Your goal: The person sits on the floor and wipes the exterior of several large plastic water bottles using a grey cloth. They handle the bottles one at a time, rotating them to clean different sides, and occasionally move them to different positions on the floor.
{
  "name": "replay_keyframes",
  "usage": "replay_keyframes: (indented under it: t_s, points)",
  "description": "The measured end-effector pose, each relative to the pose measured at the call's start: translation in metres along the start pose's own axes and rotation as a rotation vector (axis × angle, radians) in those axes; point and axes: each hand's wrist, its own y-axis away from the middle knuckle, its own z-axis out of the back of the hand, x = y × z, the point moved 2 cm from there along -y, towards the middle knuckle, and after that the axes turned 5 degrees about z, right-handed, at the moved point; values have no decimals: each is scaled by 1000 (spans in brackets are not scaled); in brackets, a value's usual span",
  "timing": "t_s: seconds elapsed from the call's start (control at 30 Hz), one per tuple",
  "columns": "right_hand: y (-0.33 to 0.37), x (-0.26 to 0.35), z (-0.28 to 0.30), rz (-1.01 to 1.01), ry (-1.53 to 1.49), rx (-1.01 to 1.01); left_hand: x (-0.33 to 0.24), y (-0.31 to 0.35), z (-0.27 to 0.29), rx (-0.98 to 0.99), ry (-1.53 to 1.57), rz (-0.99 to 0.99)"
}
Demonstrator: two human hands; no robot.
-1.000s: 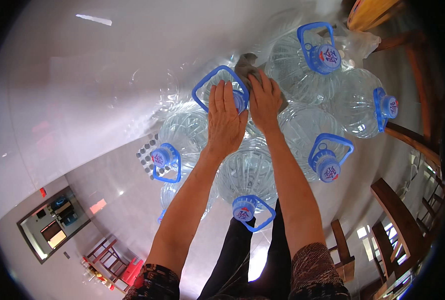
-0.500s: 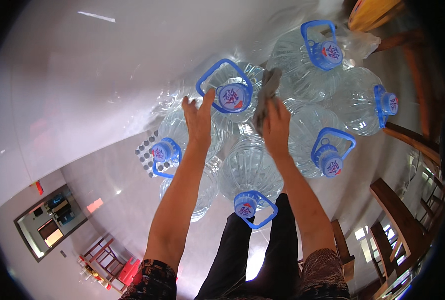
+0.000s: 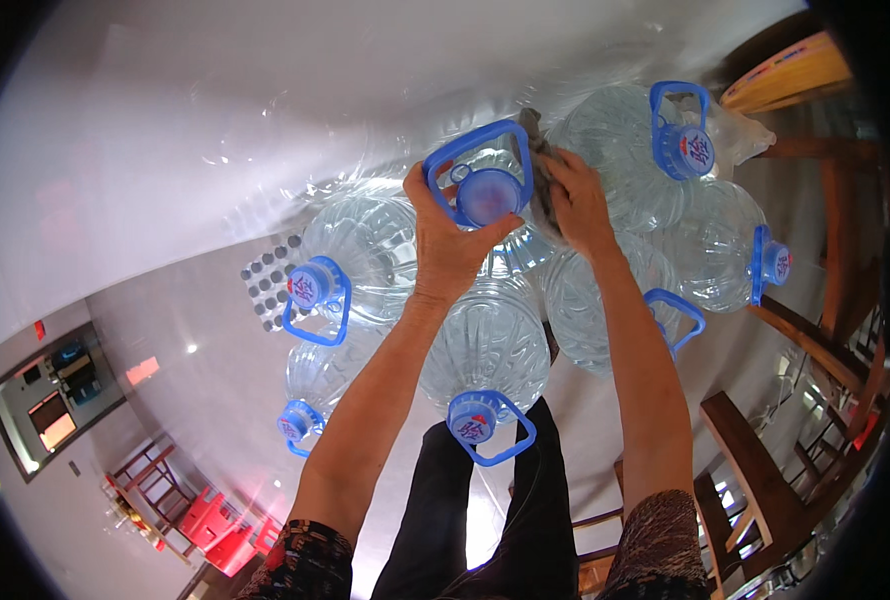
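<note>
A large clear water bottle with a blue cap (image 3: 489, 196) and a blue carry handle (image 3: 478, 137) stands upright in the middle of the group. My left hand (image 3: 447, 248) is closed round its neck, thumb at the near side of the cap and fingers by the handle's left side. A crumpled grey cloth (image 3: 539, 180) is in my right hand (image 3: 581, 208), pressed at the bottle's right side; the fingertips are partly hidden. Nearest me stands another such bottle (image 3: 487, 340), and one more bottle (image 3: 360, 240) is on the left.
More bottles crowd the right, among them a far-right bottle (image 3: 620, 150) and a tilted bottle (image 3: 713, 240). Small dark-capped bottles (image 3: 273, 280) stand in a pack at left. A pale wall (image 3: 215, 110) rises behind. Wooden chairs (image 3: 765, 470) line the right side.
My left hand has come down from beside the handle onto the middle bottle's neck and cap. My right hand and the cloth stay by its right side. The view has shifted.
</note>
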Motion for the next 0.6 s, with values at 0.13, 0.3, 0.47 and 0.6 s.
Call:
replay_keyframes:
  t_s: [0.13, 0.3, 0.47, 0.6]
  points:
    - [-50, -3, -9, -57, -484, 230, 0, -6, -3, 34, 37, 67]
    - [-52, 1, -18, -13, -599, 234, 4, -10, 7, 61, -35, 94]
    - [-3, 2, -43, -300, -84, -220, 6, -15, 6, 101, -35, 84]
    - [54, -4, -68, -671, -107, -498, 1, -16, 2, 147, -3, 63]
